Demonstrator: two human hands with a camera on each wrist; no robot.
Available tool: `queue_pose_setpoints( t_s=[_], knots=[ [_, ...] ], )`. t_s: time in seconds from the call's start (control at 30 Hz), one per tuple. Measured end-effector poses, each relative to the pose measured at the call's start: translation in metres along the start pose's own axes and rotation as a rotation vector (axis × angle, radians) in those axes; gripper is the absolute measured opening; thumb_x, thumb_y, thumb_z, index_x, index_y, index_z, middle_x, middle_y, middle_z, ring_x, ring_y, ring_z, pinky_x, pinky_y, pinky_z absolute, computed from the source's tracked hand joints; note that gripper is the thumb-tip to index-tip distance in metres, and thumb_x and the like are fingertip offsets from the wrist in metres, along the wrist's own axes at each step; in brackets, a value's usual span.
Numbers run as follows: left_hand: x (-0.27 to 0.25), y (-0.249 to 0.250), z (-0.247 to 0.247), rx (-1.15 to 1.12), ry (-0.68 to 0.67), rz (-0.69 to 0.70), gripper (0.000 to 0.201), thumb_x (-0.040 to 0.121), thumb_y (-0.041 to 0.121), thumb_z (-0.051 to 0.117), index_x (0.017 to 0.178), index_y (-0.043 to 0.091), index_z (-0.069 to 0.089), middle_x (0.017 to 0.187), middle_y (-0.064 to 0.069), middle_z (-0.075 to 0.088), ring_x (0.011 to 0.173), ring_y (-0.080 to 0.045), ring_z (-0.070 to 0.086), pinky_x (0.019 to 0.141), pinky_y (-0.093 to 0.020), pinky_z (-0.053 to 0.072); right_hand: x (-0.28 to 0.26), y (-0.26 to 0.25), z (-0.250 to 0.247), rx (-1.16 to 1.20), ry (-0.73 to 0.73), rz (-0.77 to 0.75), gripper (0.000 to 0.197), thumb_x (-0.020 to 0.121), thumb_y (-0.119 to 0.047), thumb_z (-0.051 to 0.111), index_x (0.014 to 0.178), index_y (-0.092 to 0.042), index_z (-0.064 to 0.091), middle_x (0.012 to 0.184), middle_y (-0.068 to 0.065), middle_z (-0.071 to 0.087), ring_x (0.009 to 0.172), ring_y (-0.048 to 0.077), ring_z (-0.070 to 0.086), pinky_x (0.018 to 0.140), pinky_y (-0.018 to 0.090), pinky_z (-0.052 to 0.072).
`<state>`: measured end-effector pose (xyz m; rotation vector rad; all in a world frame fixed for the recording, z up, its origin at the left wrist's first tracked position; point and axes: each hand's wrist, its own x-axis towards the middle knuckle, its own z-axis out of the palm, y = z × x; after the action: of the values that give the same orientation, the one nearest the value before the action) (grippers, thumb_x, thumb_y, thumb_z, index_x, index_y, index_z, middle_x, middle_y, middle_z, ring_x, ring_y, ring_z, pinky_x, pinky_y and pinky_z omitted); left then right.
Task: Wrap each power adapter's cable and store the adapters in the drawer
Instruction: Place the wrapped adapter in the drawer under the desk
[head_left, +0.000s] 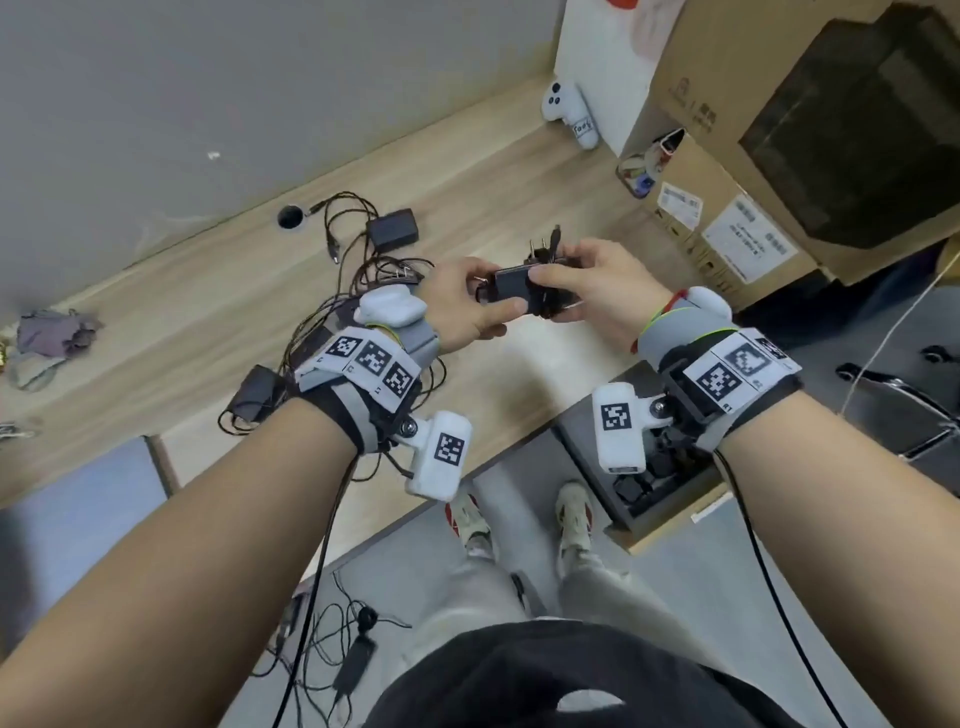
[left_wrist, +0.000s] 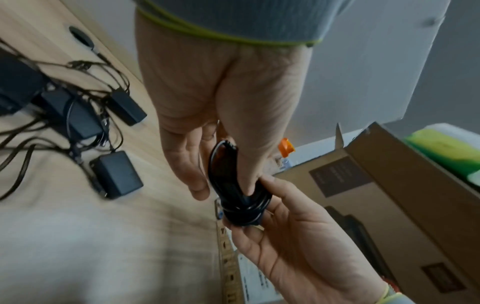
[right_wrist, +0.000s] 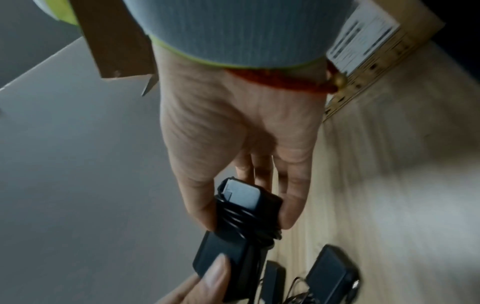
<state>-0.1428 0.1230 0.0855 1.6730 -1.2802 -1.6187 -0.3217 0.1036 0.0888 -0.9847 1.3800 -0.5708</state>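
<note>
Both hands hold one black power adapter (head_left: 511, 292) above the wooden desk (head_left: 218, 296); its cable is wound in coils round the body and the plug prongs stick up. My left hand (head_left: 493, 297) grips the left end between thumb and fingers. My right hand (head_left: 557, 280) pinches the coiled part. The left wrist view shows the adapter (left_wrist: 244, 207) held between both hands. In the right wrist view the adapter (right_wrist: 246, 207) is pinched between thumb and fingers. More adapters (head_left: 392, 228) lie in tangled cables (head_left: 353, 270). The open drawer (head_left: 675, 525) holds several black adapters.
Cardboard boxes (head_left: 727, 228) stand along the right of the desk. A white game controller (head_left: 566, 111) leans at the back. A cable hole (head_left: 290, 215) is near the wall. A crumpled cloth (head_left: 52, 332) lies at the left. Another adapter (head_left: 358, 654) lies on the floor.
</note>
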Motion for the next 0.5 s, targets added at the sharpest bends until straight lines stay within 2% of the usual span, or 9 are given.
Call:
queue_pose_setpoints(
  t_s=[0.03, 0.1, 0.17, 0.23, 0.27, 0.37, 0.4, 0.5],
  knots=[
    [0.004, -0.006, 0.011, 0.012, -0.005, -0.013, 0.041, 0.084, 0.009, 0.075, 0.120, 0.000, 0.058, 0.090, -0.013, 0.065, 0.062, -0.021, 0.066, 0.060, -0.025, 0.058, -0.001, 0.010, -0.010, 0.005, 0.011, 0.010, 0.015, 0.088, -0.012, 0.071, 0.102, -0.012, 0.065, 0.111, 0.017, 0.067, 0.097, 0.032, 0.069, 0.084, 0.045, 0.059],
    [0.012, -0.016, 0.029, 0.043, -0.001, -0.050, 0.037, 0.087, 0.012, 0.073, 0.119, -0.001, 0.060, 0.083, -0.008, 0.066, 0.057, -0.015, 0.066, 0.061, -0.024, 0.058, -0.002, 0.026, -0.029, -0.002, 0.035, 0.022, 0.013, 0.088, -0.007, 0.069, 0.097, -0.013, 0.062, 0.106, 0.014, 0.064, 0.089, 0.028, 0.067, 0.072, 0.034, 0.061],
    [0.020, -0.028, 0.065, 0.072, -0.027, -0.082, 0.027, 0.088, 0.011, 0.071, 0.112, 0.001, 0.061, 0.079, -0.003, 0.065, 0.052, -0.009, 0.065, 0.060, -0.023, 0.058, -0.002, 0.051, -0.058, -0.047, 0.054, 0.064, 0.018, 0.088, -0.003, 0.068, 0.104, -0.006, 0.061, 0.103, 0.014, 0.063, 0.085, 0.025, 0.066, 0.061, 0.029, 0.060],
    [0.022, -0.038, 0.095, 0.082, -0.046, -0.122, 0.016, 0.089, 0.003, 0.066, 0.105, 0.005, 0.063, 0.075, -0.002, 0.063, 0.050, -0.008, 0.064, 0.059, -0.022, 0.056, -0.003, 0.077, -0.083, -0.043, 0.072, 0.112, 0.029, 0.087, -0.003, 0.068, 0.114, -0.001, 0.058, 0.109, 0.019, 0.063, 0.093, 0.031, 0.066, 0.066, 0.036, 0.061],
    [0.022, -0.042, 0.105, 0.088, -0.059, -0.130, 0.012, 0.089, 0.000, 0.064, 0.098, 0.007, 0.066, 0.074, -0.004, 0.063, 0.053, -0.011, 0.064, 0.060, -0.022, 0.056, -0.003, 0.088, -0.094, -0.034, 0.096, 0.132, 0.033, 0.086, -0.004, 0.069, 0.116, -0.003, 0.057, 0.113, 0.019, 0.063, 0.099, 0.031, 0.066, 0.071, 0.038, 0.061],
    [0.030, -0.062, 0.146, 0.102, -0.108, -0.190, 0.021, 0.086, -0.003, 0.061, 0.082, 0.016, 0.068, 0.076, -0.013, 0.064, 0.061, -0.023, 0.064, 0.070, -0.035, 0.058, -0.004, 0.122, -0.134, -0.055, 0.138, 0.196, 0.037, 0.083, -0.008, 0.072, 0.118, -0.006, 0.058, 0.119, 0.013, 0.066, 0.106, 0.028, 0.067, 0.085, 0.043, 0.059],
    [0.034, -0.072, 0.164, 0.081, -0.127, -0.222, 0.020, 0.087, -0.002, 0.062, 0.082, 0.016, 0.068, 0.075, -0.012, 0.063, 0.060, -0.022, 0.064, 0.071, -0.036, 0.058, -0.004, 0.136, -0.149, -0.073, 0.134, 0.215, 0.035, 0.083, -0.008, 0.073, 0.116, -0.006, 0.061, 0.117, 0.014, 0.068, 0.106, 0.029, 0.068, 0.087, 0.046, 0.058],
    [0.040, -0.096, 0.197, 0.054, -0.160, -0.313, 0.011, 0.089, 0.002, 0.064, 0.089, 0.012, 0.069, 0.063, -0.002, 0.059, 0.059, -0.017, 0.063, 0.063, -0.026, 0.056, -0.007, 0.173, -0.172, -0.137, 0.105, 0.277, 0.029, 0.084, -0.008, 0.072, 0.109, -0.009, 0.058, 0.109, 0.011, 0.067, 0.102, 0.027, 0.067, 0.086, 0.045, 0.057]
  ],
)
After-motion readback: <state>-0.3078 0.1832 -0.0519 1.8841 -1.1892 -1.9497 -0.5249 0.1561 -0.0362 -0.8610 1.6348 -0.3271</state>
